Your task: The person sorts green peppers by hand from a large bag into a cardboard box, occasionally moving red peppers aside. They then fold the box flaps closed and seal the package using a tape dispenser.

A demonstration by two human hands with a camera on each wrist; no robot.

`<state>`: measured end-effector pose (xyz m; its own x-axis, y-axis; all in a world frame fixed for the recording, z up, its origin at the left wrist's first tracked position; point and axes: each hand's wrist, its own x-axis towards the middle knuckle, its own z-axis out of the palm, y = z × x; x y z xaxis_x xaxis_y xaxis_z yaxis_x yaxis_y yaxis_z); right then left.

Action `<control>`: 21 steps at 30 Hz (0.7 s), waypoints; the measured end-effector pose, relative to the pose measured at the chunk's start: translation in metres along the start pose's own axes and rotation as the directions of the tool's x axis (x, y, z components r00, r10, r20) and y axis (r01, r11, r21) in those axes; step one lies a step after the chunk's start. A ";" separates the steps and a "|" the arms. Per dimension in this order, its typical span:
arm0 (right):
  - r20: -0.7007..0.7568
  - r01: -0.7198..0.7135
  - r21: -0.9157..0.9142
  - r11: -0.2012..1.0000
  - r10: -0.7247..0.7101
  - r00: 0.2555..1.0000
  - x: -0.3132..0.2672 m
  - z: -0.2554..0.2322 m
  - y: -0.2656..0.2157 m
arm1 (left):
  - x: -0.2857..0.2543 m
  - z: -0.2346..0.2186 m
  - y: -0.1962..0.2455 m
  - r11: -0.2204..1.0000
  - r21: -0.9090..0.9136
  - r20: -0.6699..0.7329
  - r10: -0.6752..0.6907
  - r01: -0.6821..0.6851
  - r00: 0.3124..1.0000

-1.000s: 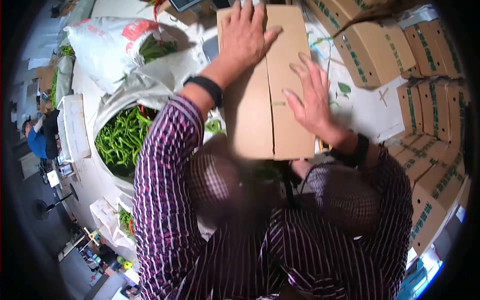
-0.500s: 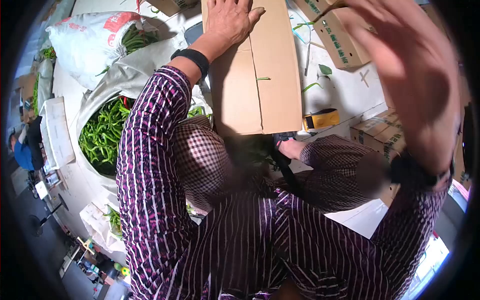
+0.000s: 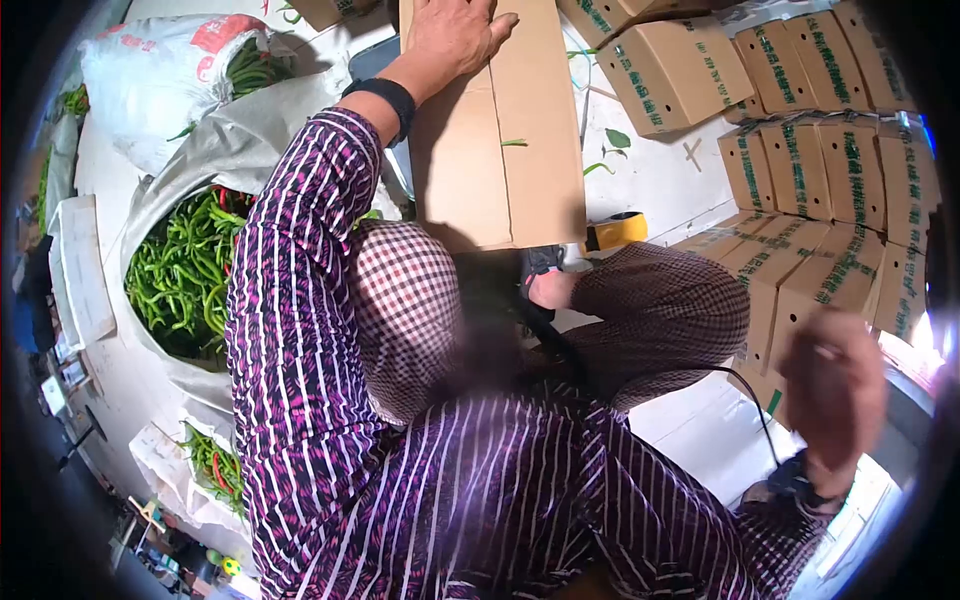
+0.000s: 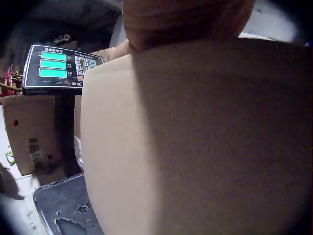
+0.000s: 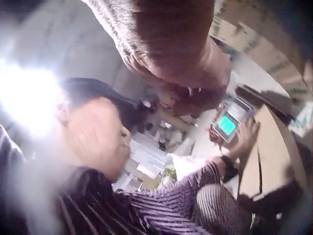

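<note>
A closed cardboard box [image 3: 545, 190] stands in front of the person, its two top flaps meeting at a centre seam. A small green sliver [image 3: 514, 142] lies across that seam. My left hand [image 3: 452, 38] rests on the far left part of the lid with its fingers extended, and the left wrist view has the box side [image 4: 195, 147] filling most of it. Off to the right, away from the box, my right hand [image 3: 835, 385] is raised and blurred. In the right wrist view its fingers [image 5: 195, 98] look loosely bent, with nothing seen in them.
A scale display [image 4: 54, 66] glows beyond the box, above a dark platform [image 4: 61, 205]. Open sacks of green peppers [image 3: 185, 270] stand left. Printed cartons [image 3: 830, 170] are stacked right. A yellow-and-black object [image 3: 618, 231] lies by the person's foot.
My right hand has left the box's right side, swung up and out to the right, then dropped lower by the person's side. The left hand has stayed on the lid.
</note>
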<state>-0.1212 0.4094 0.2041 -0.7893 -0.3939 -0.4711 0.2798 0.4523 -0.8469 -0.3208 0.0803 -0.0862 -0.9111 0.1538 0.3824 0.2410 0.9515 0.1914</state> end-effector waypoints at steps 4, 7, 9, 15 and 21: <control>0.062 0.185 -0.305 0.934 -0.174 0.983 0.098 0.079 0.074 | -0.007 0.008 -0.003 0.999 0.007 -0.097 0.035 -0.034 0.995; -0.081 0.354 -0.368 0.860 -0.408 0.909 0.163 0.119 0.115 | -0.002 0.001 -0.004 1.000 -0.013 -0.054 0.024 -0.024 0.998; -0.047 0.500 -0.583 0.640 -0.642 0.766 0.216 0.122 0.126 | -0.003 0.000 -0.001 1.000 -0.020 -0.038 0.004 -0.005 0.999; -0.204 0.472 -0.594 0.651 -0.690 0.694 0.263 0.139 0.151 | -0.004 0.012 -0.007 1.000 -0.012 -0.122 -0.002 0.001 0.993; -0.302 0.428 -0.585 0.689 -0.675 0.674 0.256 0.149 0.154 | -0.007 0.007 -0.008 0.998 -0.063 -0.134 0.001 -0.010 0.991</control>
<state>-0.1988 0.2585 -0.0837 -0.8853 -0.3291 0.3286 -0.4650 0.6113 -0.6404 -0.3191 0.0739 -0.0969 -0.8579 0.1179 0.5000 0.2703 0.9313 0.2441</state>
